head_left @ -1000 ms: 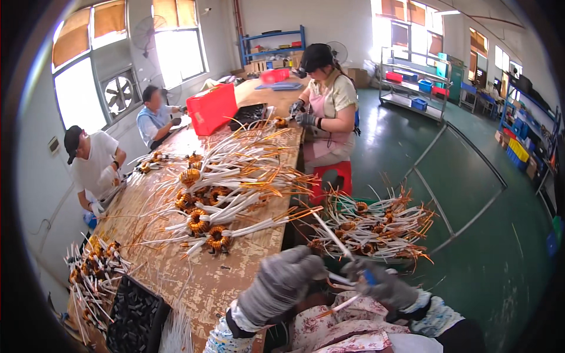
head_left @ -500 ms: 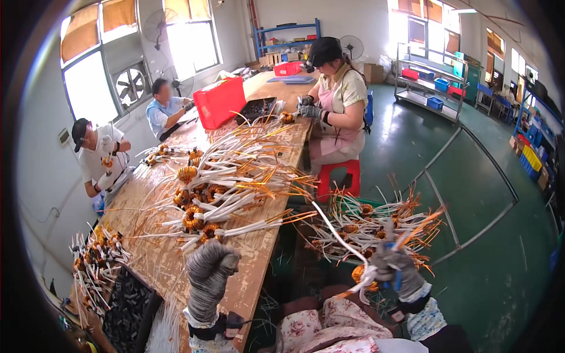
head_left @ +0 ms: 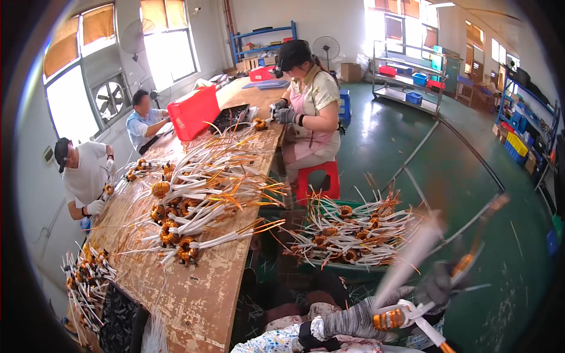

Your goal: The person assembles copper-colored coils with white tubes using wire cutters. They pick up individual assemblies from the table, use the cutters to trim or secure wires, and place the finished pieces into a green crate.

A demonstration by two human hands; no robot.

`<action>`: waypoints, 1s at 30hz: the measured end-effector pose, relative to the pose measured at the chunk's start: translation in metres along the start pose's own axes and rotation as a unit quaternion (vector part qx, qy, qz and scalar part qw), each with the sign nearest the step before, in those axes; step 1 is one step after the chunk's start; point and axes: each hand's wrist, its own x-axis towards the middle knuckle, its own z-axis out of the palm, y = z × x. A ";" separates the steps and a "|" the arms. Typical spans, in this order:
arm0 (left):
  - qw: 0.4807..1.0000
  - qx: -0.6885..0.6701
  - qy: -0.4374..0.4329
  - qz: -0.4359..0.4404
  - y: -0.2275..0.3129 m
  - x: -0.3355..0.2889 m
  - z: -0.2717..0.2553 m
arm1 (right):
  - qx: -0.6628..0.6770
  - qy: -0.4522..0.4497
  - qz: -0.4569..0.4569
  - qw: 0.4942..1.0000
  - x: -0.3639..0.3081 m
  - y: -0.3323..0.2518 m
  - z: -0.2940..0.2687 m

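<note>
Low at the right, a ring-shaped copper coil (head_left: pixel 386 320) with white-sleeved leads hangs in front of my left hand (head_left: pixel 368 312). My left hand, in a grey knitted glove, reaches across to it; its fingers are partly hidden behind the coil and leads. Beside it my right hand (head_left: pixel 436 287), in a grey glove too, is smeared by motion and closed around the coil's leads. One white lead (head_left: pixel 412 256) sweeps upward as a blur. Farther off, a green bin (head_left: pixel 368 267) holds several such coils.
A worn wooden table (head_left: pixel 200 300) to the left carries a heap of coils (head_left: pixel 170 229). A black tray (head_left: pixel 120 323) of small black parts lies at its near left. Three people sit around the table, one on a red stool (head_left: pixel 319 179). A metal frame (head_left: pixel 471 217) stands at right.
My left hand has left the space above the table and moved right to the coil. My right hand has shifted right and lower with the coil, its leads swinging. The view has turned right.
</note>
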 end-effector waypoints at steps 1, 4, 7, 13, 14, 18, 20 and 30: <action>0.994 -0.096 -0.011 -0.048 -0.012 -0.010 0.004 | 0.043 0.025 0.003 0.999 0.009 0.004 0.004; 0.918 -0.344 0.002 -0.197 -0.009 -0.021 0.004 | 0.194 0.082 0.193 0.958 0.005 0.001 -0.043; 0.808 -0.562 0.105 -0.143 0.000 -0.040 -0.028 | 0.214 0.162 0.098 0.958 0.056 0.042 -0.048; 0.874 -0.329 0.313 -0.172 0.031 -0.086 -0.055 | -0.071 0.370 0.058 0.925 0.099 0.098 -0.085; 0.869 -0.287 0.365 -0.168 0.030 -0.096 -0.057 | -0.101 0.356 0.055 0.927 0.098 0.100 -0.102; 0.852 -0.206 0.476 -0.079 0.049 -0.116 -0.089 | 0.170 0.431 0.038 0.886 0.103 0.108 -0.072; 0.831 -0.183 0.525 -0.016 0.051 -0.115 -0.100 | 0.148 0.358 0.068 0.920 0.092 0.110 -0.065; 0.790 -0.033 0.595 -0.146 0.026 -0.141 -0.133 | -0.739 0.023 0.068 0.670 0.076 0.147 -0.065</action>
